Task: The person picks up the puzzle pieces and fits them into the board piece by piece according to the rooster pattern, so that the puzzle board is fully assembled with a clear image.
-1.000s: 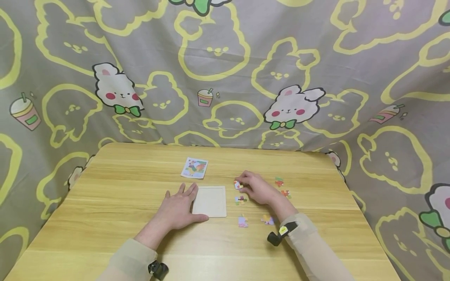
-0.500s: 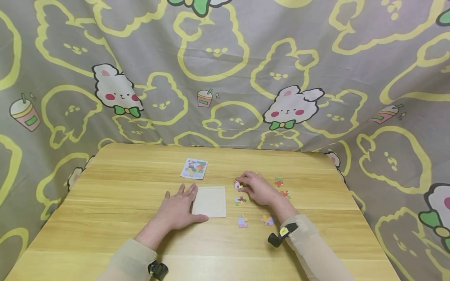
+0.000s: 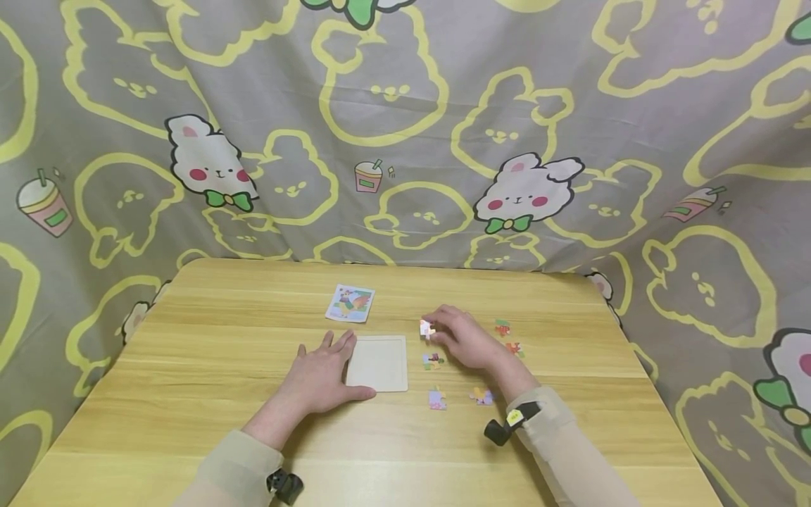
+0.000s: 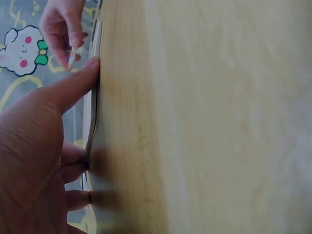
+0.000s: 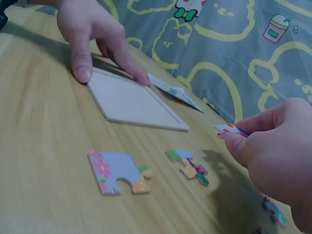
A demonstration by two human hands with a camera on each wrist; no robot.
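Note:
My left hand (image 3: pixel 321 374) lies at the left side of a white puzzle tray (image 3: pixel 380 364). Its fairly straight thumb touches the tray's near corner, and the fingers rest along the left edge, as the right wrist view also shows. Between thumb and fingertips, my right hand (image 3: pixel 467 339) pinches a small jigsaw piece (image 5: pixel 231 130) printed in red, blue and white, held above the table beyond the tray's right side. Below it on the table lie a green, blue and tan jigsaw piece (image 5: pixel 190 166) and a lilac one (image 5: pixel 117 171) with pink flowers.
A picture card (image 3: pixel 350 303) lies behind the tray. Right of my right hand are a red and green jigsaw piece (image 3: pixel 503 327) and an orange-red one (image 3: pixel 514 348). A yellow and lilac piece (image 3: pixel 482 396) is nearer. A patterned curtain (image 3: pixel 393 141) hangs behind the wooden table (image 3: pixel 190 380).
My right hand has risen slightly with the jigsaw piece, which is now tilted and catches the light. The left hand and the tray keep their place.

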